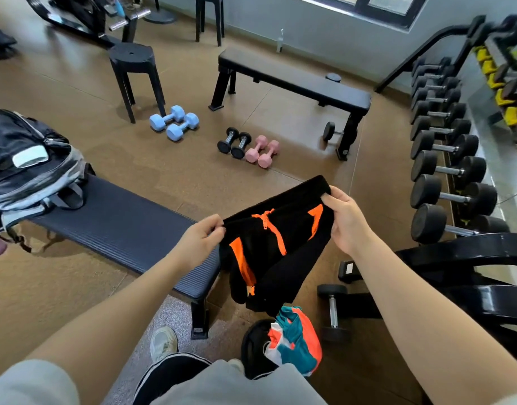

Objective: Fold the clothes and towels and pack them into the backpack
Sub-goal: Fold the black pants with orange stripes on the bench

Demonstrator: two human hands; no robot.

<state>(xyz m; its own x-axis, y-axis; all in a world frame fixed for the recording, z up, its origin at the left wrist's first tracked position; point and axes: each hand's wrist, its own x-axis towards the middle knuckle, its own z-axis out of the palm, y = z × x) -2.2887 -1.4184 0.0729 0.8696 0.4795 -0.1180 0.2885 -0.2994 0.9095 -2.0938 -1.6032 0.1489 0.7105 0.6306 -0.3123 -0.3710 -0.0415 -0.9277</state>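
From my remote seat: a backpack (26, 162) sits on the near bench's (119, 226) left end, shorts (276, 244) hang off its right end (over a clothes pile (295, 340)), dumbbell rack (447, 159) at right.

A gym: dumbbell rack (453, 159), flat benches (295, 80) (two), loose dumbbells (175, 122) on brown floor (76, 92).

— What is the person wearing?
— A loose light-grey short-sleeved top (236, 384), arms bare below the sleeves, black trousers with a thin white side stripe (169, 372), and one off-white lace-up sneaker (163, 343) visible below.
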